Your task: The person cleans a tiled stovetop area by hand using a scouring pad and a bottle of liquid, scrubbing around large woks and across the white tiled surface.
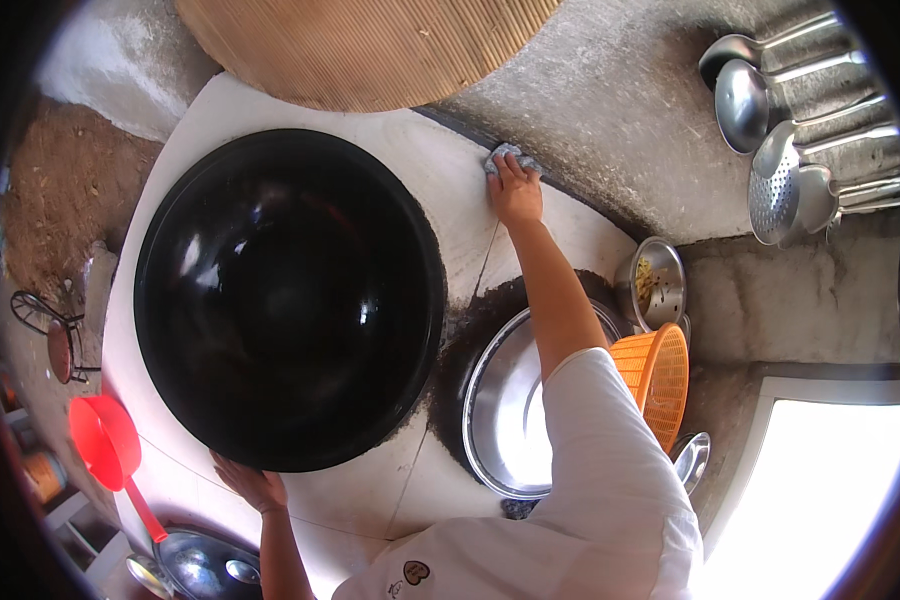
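Note:
My right hand [517,191] presses a bunched grey cloth [511,159] on the white tiled stove top [450,180], close to the foot of the wall. To its left a large black wok [285,300] is set into the stove top. My left hand [251,484] rests at the wok's near rim with its fingers partly hidden under the edge; nothing shows in it. Below my right forearm lies a wide metal basin [506,420], partly covered by my arm and sleeve.
A round slatted lid [375,52] leans at the far side. Ladles and a skimmer [774,196] hang on the right wall. An orange plastic basket [664,382] and a metal strainer bowl [658,281] stand right of the basin. A red plastic dipper [105,442] lies at left, beside a dark lid [206,566].

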Demonstrator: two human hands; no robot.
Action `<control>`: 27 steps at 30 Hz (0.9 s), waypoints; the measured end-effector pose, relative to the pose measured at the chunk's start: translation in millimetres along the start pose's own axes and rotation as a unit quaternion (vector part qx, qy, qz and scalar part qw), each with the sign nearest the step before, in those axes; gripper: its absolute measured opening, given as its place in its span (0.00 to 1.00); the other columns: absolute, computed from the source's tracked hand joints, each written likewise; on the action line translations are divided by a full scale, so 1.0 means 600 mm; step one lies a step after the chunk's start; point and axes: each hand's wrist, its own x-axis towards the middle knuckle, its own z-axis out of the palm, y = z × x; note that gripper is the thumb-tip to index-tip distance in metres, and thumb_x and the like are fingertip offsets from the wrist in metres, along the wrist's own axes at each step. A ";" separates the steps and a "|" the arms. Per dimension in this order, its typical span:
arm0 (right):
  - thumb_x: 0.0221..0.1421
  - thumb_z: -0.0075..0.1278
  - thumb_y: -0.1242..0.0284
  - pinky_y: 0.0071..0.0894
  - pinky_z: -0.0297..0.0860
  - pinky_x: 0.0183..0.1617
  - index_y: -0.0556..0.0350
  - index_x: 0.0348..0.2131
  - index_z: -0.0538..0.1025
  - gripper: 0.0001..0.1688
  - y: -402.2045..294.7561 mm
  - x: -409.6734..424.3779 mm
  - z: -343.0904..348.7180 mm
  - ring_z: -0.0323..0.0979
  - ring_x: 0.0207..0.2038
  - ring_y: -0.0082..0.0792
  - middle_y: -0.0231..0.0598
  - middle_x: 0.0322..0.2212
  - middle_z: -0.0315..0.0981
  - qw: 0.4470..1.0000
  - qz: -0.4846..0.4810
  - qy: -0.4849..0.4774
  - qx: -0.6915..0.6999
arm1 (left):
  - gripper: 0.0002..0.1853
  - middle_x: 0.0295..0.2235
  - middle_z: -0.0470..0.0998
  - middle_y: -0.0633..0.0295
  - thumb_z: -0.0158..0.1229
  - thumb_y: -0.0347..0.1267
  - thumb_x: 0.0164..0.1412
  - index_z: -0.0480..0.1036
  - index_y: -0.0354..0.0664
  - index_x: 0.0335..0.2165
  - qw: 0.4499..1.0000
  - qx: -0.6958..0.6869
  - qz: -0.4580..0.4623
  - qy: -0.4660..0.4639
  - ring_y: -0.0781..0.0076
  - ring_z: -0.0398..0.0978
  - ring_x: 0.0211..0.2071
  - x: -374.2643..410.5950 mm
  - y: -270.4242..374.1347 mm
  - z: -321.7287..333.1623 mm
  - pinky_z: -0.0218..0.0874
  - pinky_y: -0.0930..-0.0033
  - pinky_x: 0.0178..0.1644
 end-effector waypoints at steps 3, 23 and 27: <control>0.52 0.47 0.65 0.40 0.60 0.54 0.44 0.48 0.71 0.22 0.028 -0.038 -0.009 0.62 0.49 0.47 0.36 0.51 0.65 0.994 -0.099 -0.031 0.036 | 0.50 0.62 0.43 0.45 0.17 0.66 0.54 0.42 0.36 0.60 1.000 -0.021 0.019 0.007 0.50 0.39 0.63 -0.008 -0.003 -0.019 0.29 0.47 0.63; 0.49 0.47 0.61 0.35 0.62 0.51 0.45 0.45 0.72 0.22 -0.136 0.084 0.050 0.62 0.47 0.39 0.28 0.48 0.66 0.996 -0.051 0.051 0.048 | 0.50 0.61 0.45 0.44 0.18 0.66 0.54 0.43 0.36 0.60 0.999 -0.038 -0.008 -0.001 0.48 0.41 0.63 -0.002 0.011 -0.020 0.32 0.48 0.63; 0.49 0.48 0.62 0.35 0.62 0.50 0.48 0.45 0.72 0.23 -0.194 0.110 0.056 0.62 0.45 0.38 0.28 0.48 0.66 0.998 -0.053 0.005 0.037 | 0.50 0.60 0.46 0.44 0.18 0.66 0.54 0.45 0.36 0.59 0.999 -0.049 0.019 0.003 0.48 0.44 0.62 0.006 0.021 -0.038 0.36 0.49 0.62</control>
